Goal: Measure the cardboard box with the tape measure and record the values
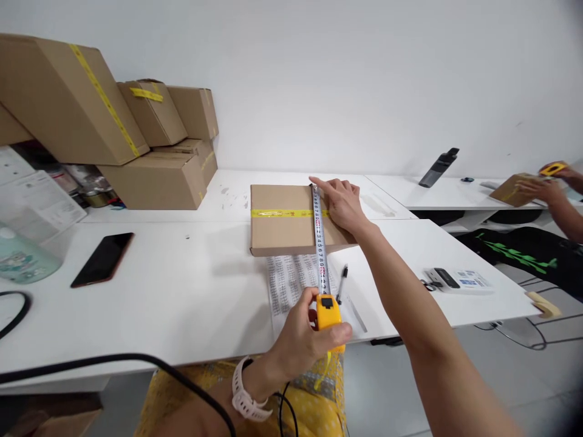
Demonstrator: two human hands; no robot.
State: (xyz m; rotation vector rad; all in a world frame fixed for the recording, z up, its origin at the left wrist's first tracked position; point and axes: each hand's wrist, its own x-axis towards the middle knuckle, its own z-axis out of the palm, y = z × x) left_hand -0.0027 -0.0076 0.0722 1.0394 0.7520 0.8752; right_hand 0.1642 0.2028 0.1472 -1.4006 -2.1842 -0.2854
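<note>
A flat cardboard box [280, 218] with a yellow tape strip lies on the white table [182, 291]. My left hand [303, 337] is closed round a yellow tape measure case [328, 314] near the table's front edge. Its blade [320, 243] runs out across the box top to the far edge. My right hand [342, 203] presses the blade's end down on the box's far right corner, index finger stretched out. Under the blade lie a printed sheet [291, 282] and a black pen [342, 281].
A black phone [102, 258] lies on the left. Stacked cardboard boxes [113, 127] stand at the back left. A calculator [458, 280] rests at the right. Another person's hands [544, 185] hold a box and a yellow tape measure at the far right. A black cable [113, 361] crosses the front.
</note>
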